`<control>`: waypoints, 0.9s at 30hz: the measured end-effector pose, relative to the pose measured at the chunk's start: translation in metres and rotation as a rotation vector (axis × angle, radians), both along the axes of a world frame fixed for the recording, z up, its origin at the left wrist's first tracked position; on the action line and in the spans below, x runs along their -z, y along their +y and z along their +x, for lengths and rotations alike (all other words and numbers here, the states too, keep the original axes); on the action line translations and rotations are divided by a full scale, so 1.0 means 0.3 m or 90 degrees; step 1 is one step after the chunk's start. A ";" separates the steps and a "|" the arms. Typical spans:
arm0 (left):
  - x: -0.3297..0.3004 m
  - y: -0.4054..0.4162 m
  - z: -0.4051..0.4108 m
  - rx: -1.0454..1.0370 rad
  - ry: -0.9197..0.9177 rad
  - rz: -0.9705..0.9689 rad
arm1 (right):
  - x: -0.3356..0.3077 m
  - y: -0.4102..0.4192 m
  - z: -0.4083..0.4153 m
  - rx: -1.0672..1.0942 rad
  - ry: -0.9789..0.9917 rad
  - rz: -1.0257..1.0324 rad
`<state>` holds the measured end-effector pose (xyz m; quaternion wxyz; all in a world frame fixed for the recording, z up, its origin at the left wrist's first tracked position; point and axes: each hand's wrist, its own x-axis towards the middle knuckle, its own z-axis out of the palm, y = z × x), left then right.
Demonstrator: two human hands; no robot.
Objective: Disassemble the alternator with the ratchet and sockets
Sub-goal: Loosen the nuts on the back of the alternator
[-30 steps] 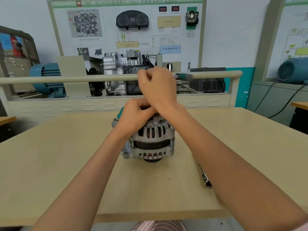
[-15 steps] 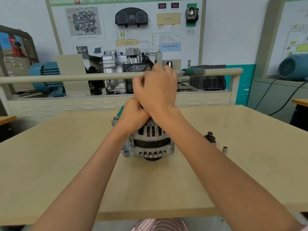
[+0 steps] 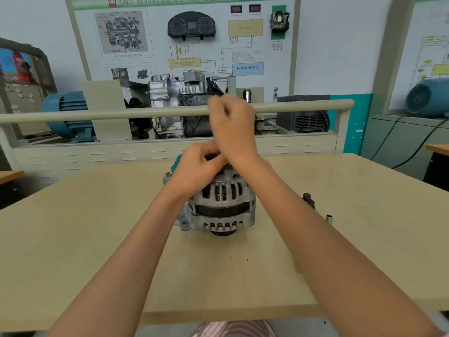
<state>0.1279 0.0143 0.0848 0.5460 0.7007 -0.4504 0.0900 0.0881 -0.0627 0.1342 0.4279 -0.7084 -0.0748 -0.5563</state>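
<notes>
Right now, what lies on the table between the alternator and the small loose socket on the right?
In the head view, the right forearm crosses between alternator and socket; a dark metal piece shows beside it.

table (image 3: 97, 227) open left, sockets (image 3: 329, 218) right (near forearm)

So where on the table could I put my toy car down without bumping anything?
The bare tabletop left of the alternator is the roomiest patch, out to the table's left edge. The near strip between both forearms is bare too. It is crowded on the right: a small socket and a dark metal part lie beside the right arm.
</notes>
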 end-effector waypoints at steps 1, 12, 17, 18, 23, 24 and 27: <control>0.004 -0.001 0.002 -0.019 0.001 -0.002 | 0.013 0.007 0.003 0.144 0.018 -0.108; -0.003 -0.008 -0.003 0.002 -0.005 0.023 | -0.036 -0.023 -0.007 -0.129 0.081 0.114; 0.000 -0.009 -0.001 -0.005 -0.039 -0.003 | -0.039 -0.033 -0.014 -0.323 0.069 0.243; 0.002 -0.009 0.004 -0.015 -0.035 -0.006 | -0.029 -0.021 -0.008 -0.242 0.057 0.189; 0.010 -0.010 0.017 -0.063 -0.004 -0.019 | 0.038 0.029 0.014 0.454 0.084 -0.269; 0.012 -0.009 0.020 -0.059 -0.002 -0.018 | 0.039 0.028 0.015 0.489 0.090 -0.274; 0.008 -0.010 0.015 -0.054 -0.002 -0.002 | 0.019 0.018 0.012 0.354 0.052 -0.187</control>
